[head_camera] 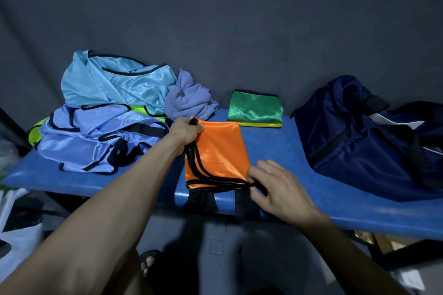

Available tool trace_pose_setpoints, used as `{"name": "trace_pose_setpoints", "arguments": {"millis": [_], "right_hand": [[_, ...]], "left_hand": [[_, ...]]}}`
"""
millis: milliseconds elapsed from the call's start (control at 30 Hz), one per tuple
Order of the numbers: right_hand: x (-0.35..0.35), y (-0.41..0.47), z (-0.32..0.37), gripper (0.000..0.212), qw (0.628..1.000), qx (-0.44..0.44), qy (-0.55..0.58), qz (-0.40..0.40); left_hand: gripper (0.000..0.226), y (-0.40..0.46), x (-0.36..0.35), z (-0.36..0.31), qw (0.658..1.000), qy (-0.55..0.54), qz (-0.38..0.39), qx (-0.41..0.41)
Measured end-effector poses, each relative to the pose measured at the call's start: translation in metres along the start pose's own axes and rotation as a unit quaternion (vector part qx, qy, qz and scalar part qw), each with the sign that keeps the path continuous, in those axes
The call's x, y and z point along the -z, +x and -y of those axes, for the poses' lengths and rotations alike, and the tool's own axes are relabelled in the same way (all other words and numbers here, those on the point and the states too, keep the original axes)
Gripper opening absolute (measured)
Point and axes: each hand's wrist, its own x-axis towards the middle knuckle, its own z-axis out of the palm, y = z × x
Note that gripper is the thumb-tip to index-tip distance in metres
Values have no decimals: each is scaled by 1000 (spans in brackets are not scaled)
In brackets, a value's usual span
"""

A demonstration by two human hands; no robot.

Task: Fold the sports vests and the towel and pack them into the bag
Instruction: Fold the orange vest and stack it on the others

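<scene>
Sports vests lie across a blue padded bench (311, 201) that runs the width of the frame, with a navy duffel bag (359, 136) at the right edge, its top sagging so that its contents cannot be made out. At centre left, a loose heap holds a light blue vest (112, 84) on top of a periwinkle vest (96, 141), both trimmed in black, with a neon yellow-green vest (36, 132) showing beneath them at the heap's left side. Just right of the heap, a crumpled lavender towel (189, 98) sits at the back of the bench, touching the light blue vest. At the middle of the frame, an orange vest (218, 151) lies folded into a rough rectangle near the bench's front edge, its black-edged straps bunched along its left and lower sides. The left hand (184, 133) grips the upper left corner of the orange vest, fingers curled round the fabric and trim. The right hand (278, 187) pinches the bunched black trim at the vest's lower right corner, its other fingers loosely bent. Behind the orange vest, a folded green vest (255, 105) rests on a folded yellow vest (261, 124), well apart from the bag. A dark cloth backdrop (215, 19) fills the upper frame.
</scene>
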Motion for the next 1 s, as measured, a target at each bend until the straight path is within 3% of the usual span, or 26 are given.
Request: {"name": "trace_pose_setpoints", "arguments": {"millis": [133, 200, 267, 333, 400, 467, 567, 700, 867, 1000], "right_hand": [[-1, 3, 1, 29, 999, 16, 35, 27], [-2, 4, 1, 34, 998, 13, 50, 35], [-3, 5, 3, 30, 998, 9, 63, 30], [-4, 6, 5, 24, 997, 0, 76, 8], [-7, 9, 8, 22, 997, -6, 81, -19], [-9, 12, 11, 20, 995, -10, 93, -36], [-10, 17, 14, 9, 990, -24, 135, -39], [-11, 20, 17, 7, 980, -58, 189, -22], [-12, 21, 19, 11, 980, -64, 189, -12], [-15, 18, 18, 16, 982, -70, 173, 0]], "left_hand": [[23, -1, 0, -2, 999, 30, 0, -13], [21, -4, 6, -8, 991, 120, 7, -56], [23, -9, 19, -17, 954, 266, -8, -139], [33, -18, 35, -25, 911, 332, -12, -244], [18, -38, 45, -31, 890, 310, 115, -313], [15, -61, 45, -27, 855, 317, 282, -299], [24, -75, 48, -10, 800, 382, 355, -296], [27, -76, 54, 2, 795, 384, 325, -339], [12, -82, 42, 9, 770, 409, 257, -417], [7, -83, 47, 9, 759, 431, 244, -423]]}}
